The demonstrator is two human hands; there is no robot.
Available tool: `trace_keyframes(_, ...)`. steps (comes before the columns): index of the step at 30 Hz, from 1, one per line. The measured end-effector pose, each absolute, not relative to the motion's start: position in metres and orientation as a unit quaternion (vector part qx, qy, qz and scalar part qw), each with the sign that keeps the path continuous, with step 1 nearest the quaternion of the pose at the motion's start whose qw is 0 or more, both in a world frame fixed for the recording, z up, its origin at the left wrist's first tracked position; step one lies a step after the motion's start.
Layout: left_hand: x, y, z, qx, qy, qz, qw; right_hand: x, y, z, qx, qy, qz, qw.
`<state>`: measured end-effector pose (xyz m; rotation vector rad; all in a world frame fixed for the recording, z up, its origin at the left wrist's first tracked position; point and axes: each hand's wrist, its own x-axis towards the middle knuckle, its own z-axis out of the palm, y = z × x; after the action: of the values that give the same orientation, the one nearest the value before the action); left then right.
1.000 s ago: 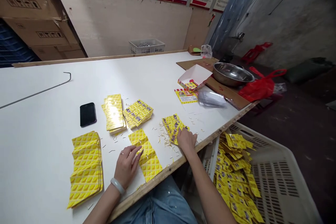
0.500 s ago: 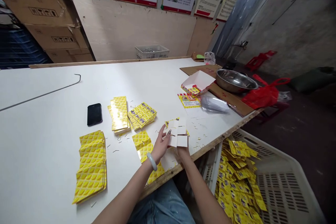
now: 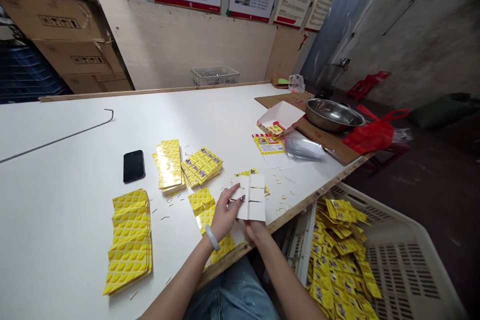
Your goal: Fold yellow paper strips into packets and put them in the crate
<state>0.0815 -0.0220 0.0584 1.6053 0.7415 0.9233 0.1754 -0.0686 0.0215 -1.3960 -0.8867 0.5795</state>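
A printed card sheet (image 3: 257, 194), white side up and crossed by dark slits, is held over the table near its front edge. My left hand (image 3: 226, 209), with a pale bangle at its wrist, grips the sheet's left side, thumb on top. Under the lower edge is my right hand (image 3: 258, 230), holding the sheet from below; most of its fingers are hidden. Behind the sheet lies another yellow printed piece (image 3: 247, 172), partly covered. To the left, a strip of yellow patterned card (image 3: 203, 208) runs beneath my left forearm.
Yellow card stacks (image 3: 129, 240), (image 3: 168, 162) and printed cards (image 3: 202, 166) lie left, near a phone (image 3: 134, 166). A crate (image 3: 403, 260) of yellow pieces stands below the table's right edge. Farther back are an open box (image 3: 283, 117) and a steel basin (image 3: 333, 114).
The white sheet's raised lower-right panel now lies level with the rest, and the sheet looks flatter. Both hands have shifted slightly down and left in view, still on it.
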Motion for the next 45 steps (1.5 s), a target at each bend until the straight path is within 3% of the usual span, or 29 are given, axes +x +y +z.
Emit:
trace_keyframes(5,0.066,-0.030,0.073,0.707,0.269,0.404,0.514,0.162,-0.075,0.059,-0.608,-0.357,0.246,0.665)
trace_keyframes(9,0.063,-0.039,0.085,0.662,0.271,0.448,0.537,0.149,-0.082,0.074,-0.650,-0.436,0.154,0.602)
trace_keyframes(12,0.067,-0.046,0.093,0.613,0.282,0.446,0.588,0.141,-0.085,0.075,-0.647,-0.482,0.148,0.572)
trace_keyframes(20,0.062,-0.038,0.091,0.596,0.310,0.434,0.600,0.144,-0.093,0.094,-0.584,-0.448,0.395,0.550)
trace_keyframes(27,0.064,-0.061,0.081,0.553,0.310,0.488,0.600,0.135,-0.086,0.075,-0.723,-0.390,0.133,0.554)
trace_keyframes(31,0.066,-0.076,0.076,0.502,0.319,0.504,0.626,0.127,-0.090,0.064,-0.666,-0.411,0.194,0.592)
trace_keyframes(34,0.063,-0.074,0.071,0.538,0.341,0.502,0.586,0.124,-0.092,0.060,-0.652,-0.411,0.234,0.593)
trace_keyframes(38,0.037,-0.046,0.060,0.646,0.344,0.460,0.503,0.135,-0.084,0.058,-0.670,-0.456,0.190,0.554)
trace_keyframes(42,-0.006,-0.003,0.035,0.789,0.413,0.354,0.286,0.156,-0.058,0.054,-0.701,-0.541,0.123,0.447)
trace_keyframes(45,-0.025,0.018,0.014,0.832,0.450,0.271,0.181,0.156,-0.033,0.048,-0.712,-0.623,0.109,0.307)
